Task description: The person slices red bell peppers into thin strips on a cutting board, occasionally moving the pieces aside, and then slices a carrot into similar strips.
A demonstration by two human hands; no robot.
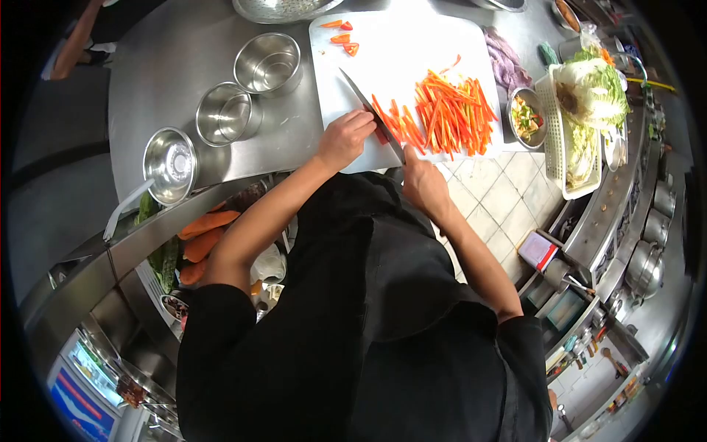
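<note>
My right hand [426, 183] is wrapped around the handle of a kitchen knife [359, 90]. Its blade points away and to the left, low over the white cutting board [398, 44]. Beside the blade, my left hand [346, 140] has its fingers curled down on a red pepper piece [381, 135], mostly hidden by fingers and knife. Thin red pepper strips [398, 121] lie just right of the blade, and a larger heap of strips [455, 114] sits farther right. Several small pepper chunks [341, 38] rest at the board's far left corner.
Two steel bowls [266, 65] and a ladle [171, 166] stand left of the board. To the right are a purple cloth [506, 60], a small bowl of cut vegetables [526, 118] and a basket [554, 158] with cabbage [595, 88]. Carrots [202, 243] lie on a lower shelf.
</note>
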